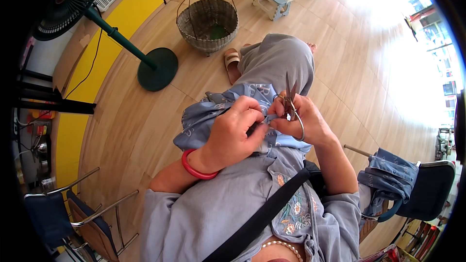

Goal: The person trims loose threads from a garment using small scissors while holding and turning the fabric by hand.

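Note:
Blue printed cloth (206, 123) with pale lettering lies bunched across my lap. My left hand (235, 128), with a red bangle at the wrist, is closed in a pinch on the cloth's edge. Close beside it, my right hand (308, 119) keeps a pair of scissors (291, 98) hooked in its fingers, the blades pointing up and away from me. The thumb and fingertip of that hand also press together at the cloth, near the left fingertips. What exactly lies between the fingertips is too small to make out.
A woven basket (208, 26) with a wire handle stands ahead on the wooden floor, near a small folding stool (273, 0). A green standing fan (158, 69) is at the left. Chairs flank me; more blue cloth (391, 177) hangs over the right chair (429, 189).

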### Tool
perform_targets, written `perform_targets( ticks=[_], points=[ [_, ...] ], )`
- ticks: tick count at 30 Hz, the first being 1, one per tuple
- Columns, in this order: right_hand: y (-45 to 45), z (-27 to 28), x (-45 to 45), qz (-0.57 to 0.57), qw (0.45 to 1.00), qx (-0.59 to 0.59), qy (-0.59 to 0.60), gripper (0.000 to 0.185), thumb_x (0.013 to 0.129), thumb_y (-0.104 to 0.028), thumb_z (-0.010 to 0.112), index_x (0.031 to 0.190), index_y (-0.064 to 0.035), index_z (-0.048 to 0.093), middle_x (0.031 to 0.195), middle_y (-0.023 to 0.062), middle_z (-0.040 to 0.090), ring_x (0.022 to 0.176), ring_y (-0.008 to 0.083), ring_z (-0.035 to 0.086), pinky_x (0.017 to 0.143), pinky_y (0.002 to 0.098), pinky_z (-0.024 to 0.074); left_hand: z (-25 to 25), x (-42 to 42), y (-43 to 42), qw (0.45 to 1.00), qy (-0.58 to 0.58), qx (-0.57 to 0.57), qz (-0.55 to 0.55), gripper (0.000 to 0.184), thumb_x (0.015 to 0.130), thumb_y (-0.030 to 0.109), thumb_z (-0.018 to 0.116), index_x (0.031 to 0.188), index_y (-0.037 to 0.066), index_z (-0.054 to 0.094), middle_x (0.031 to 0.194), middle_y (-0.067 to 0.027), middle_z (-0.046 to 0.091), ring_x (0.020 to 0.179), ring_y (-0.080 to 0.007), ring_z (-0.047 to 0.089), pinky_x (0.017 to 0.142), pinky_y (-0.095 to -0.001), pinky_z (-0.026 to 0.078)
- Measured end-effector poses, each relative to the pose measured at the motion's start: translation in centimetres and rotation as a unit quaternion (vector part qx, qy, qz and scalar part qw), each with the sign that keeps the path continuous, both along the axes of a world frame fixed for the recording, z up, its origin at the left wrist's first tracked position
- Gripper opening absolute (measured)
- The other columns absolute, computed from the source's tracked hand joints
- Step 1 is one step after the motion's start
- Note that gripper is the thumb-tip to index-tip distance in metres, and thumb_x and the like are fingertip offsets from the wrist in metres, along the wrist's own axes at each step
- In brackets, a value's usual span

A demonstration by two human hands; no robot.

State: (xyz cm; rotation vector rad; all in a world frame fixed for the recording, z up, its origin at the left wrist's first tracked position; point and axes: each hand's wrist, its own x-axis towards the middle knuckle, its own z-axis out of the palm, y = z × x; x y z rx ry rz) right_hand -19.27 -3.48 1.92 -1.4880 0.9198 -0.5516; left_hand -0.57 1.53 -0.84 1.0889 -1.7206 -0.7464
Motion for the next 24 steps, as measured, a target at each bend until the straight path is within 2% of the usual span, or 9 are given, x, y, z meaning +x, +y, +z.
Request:
perform_targets(
  ticks=[2,6,8,11,18,21,22,23,24],
  points=[
    [0.0,0.1,0.1,0.005,1.000,-0.008,0.007,0.017,0.073,-0.002,0.066,0.084,-0.0029,0.052,0.079,-0.0010,0.055,0.073,0.0042,0.047,0.063,0.0221,0.0423,-0.5,0.5,-0.2,0.999,-0.014,-0.030,-0.025,0.011,0.074,-0.004,0.066,0.080,-0.003,0.056,0.094,-0.0082,0.053,0.074,-0.0141,0.054,0.061,-0.0238,0.044],
    [0.0,0.3,0.1,0.021,0.999,0.023,-0.019,0.018,0.073,-0.003,0.066,0.082,-0.0034,0.051,0.075,-0.0017,0.054,0.071,0.0041,0.047,0.063,0.0219,0.0416,0.3,1.5,-0.6,0.994,0.045,0.034,-0.092,0.008,0.074,-0.005,0.063,0.079,-0.004,0.057,0.096,-0.0092,0.053,0.079,-0.0151,0.053,0.067,-0.0251,0.043],
    [-0.4,-0.2,-0.1,0.015,1.000,0.006,-0.017,0.018,0.072,-0.004,0.066,0.081,-0.0038,0.050,0.074,-0.0021,0.053,0.070,0.0042,0.046,0.062,0.0218,0.0411,0.4,2.0,-0.9,0.972,0.146,0.085,-0.163,0.004,0.075,-0.005,0.062,0.078,-0.004,0.059,0.102,-0.0106,0.054,0.079,-0.0148,0.052,0.071,-0.0265,0.042],
    [-0.8,-0.6,-0.2,0.003,1.000,-0.005,0.017,0.021,0.069,-0.008,0.068,0.080,-0.0052,0.051,0.070,-0.0039,0.049,0.067,0.0045,0.043,0.059,0.0210,0.0375,0.4,2.3,-1.2,0.943,0.218,0.133,-0.213,0.001,0.077,-0.004,0.060,0.076,-0.003,0.060,0.109,-0.0126,0.054,0.081,-0.0139,0.051,0.076,-0.0275,0.041],
    [-0.4,-2.2,0.8,-0.042,0.996,0.073,-0.019,0.020,0.068,-0.005,0.066,0.078,-0.0069,0.049,0.075,-0.0035,0.052,0.068,0.0047,0.044,0.059,0.0214,0.0368,-2.0,1.6,-1.1,0.910,0.306,0.160,-0.229,0.002,0.085,-0.002,0.059,0.087,-0.001,0.058,0.106,-0.0078,0.058,0.080,-0.0069,0.050,0.069,-0.0203,0.042],
    [0.1,-1.6,0.6,-0.082,0.994,0.067,-0.024,0.024,0.074,-0.013,0.071,0.085,-0.0039,0.052,0.079,0.0000,0.057,0.070,0.0065,0.047,0.062,0.0222,0.0401,-2.2,1.9,-1.0,0.903,0.338,0.146,-0.220,0.004,0.089,-0.001,0.056,0.093,0.000,0.056,0.105,-0.0059,0.057,0.077,-0.0050,0.048,0.066,-0.0180,0.041],
    [0.3,-1.4,0.3,-0.109,0.991,0.072,-0.028,0.027,0.076,-0.017,0.074,0.089,-0.0017,0.055,0.079,0.0008,0.058,0.069,0.0071,0.048,0.062,0.0227,0.0410,-2.0,2.2,-0.8,0.911,0.322,0.159,-0.202,0.004,0.088,0.000,0.057,0.092,0.000,0.057,0.104,-0.0082,0.056,0.081,-0.0076,0.049,0.072,-0.0203,0.041],
    [0.6,-1.6,-0.4,-0.111,0.994,-0.004,-0.005,0.033,0.083,-0.032,0.068,0.087,-0.0011,0.058,0.077,0.0029,0.059,0.070,0.0087,0.051,0.063,0.0241,0.0420,-1.9,2.4,-0.7,0.918,0.306,0.172,-0.184,0.004,0.088,0.000,0.057,0.092,0.001,0.058,0.102,-0.0105,0.056,0.085,-0.0102,0.050,0.077,-0.0226,0.041],
    [0.8,-1.3,-1.0,-0.109,0.994,-0.005,-0.007,0.033,0.083,-0.032,0.068,0.087,-0.0011,0.058,0.077,0.0029,0.059,0.070,0.0087,0.051,0.063,0.0241,0.0420,-1.9,2.5,-0.7,0.919,0.306,0.171,-0.182,0.004,0.088,0.000,0.057,0.092,0.001,0.058,0.102,-0.0105,0.056,0.085,-0.0102,0.050,0.077,-0.0226,0.041]
  ],
)
